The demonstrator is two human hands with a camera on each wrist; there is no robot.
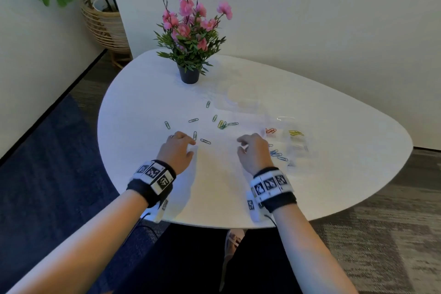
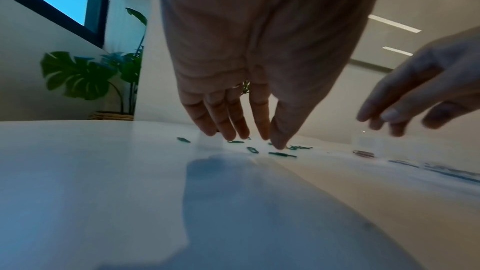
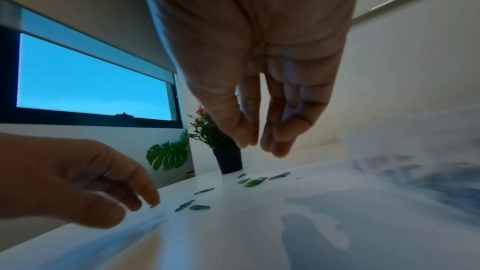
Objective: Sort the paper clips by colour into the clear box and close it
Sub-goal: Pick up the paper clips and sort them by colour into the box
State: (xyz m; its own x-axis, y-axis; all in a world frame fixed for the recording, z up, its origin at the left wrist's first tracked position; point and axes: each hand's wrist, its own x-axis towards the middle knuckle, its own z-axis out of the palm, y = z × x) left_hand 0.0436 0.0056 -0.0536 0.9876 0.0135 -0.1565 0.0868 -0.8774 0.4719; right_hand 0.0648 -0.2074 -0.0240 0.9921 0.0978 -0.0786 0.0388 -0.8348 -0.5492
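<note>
Green paper clips lie scattered on the white table point(image 1: 214, 186), among them one point(image 1: 195, 135) right at my left hand's fingertips and another point(image 1: 205, 141) beside it. A yellow clip point(image 1: 220, 123) lies tangled with green ones farther back. My left hand point(image 1: 191, 144) reaches down with fairly straight fingers point(image 2: 231, 130); one fingertip touches a green clip point(image 3: 155, 205). My right hand point(image 1: 241, 144) hovers above the table with relaxed fingers point(image 3: 278, 147), holding nothing I can see. The clear box point(image 1: 293, 148), blurred, sits to its right with red point(image 1: 270, 130), yellow point(image 1: 296, 133) and blue clips point(image 1: 276, 153) in separate parts.
A dark pot of pink flowers point(image 1: 189, 75) stands at the table's back edge. A wicker basket with a leafy plant point(image 1: 105, 19) stands on the floor at the far left. White walls close in behind the table.
</note>
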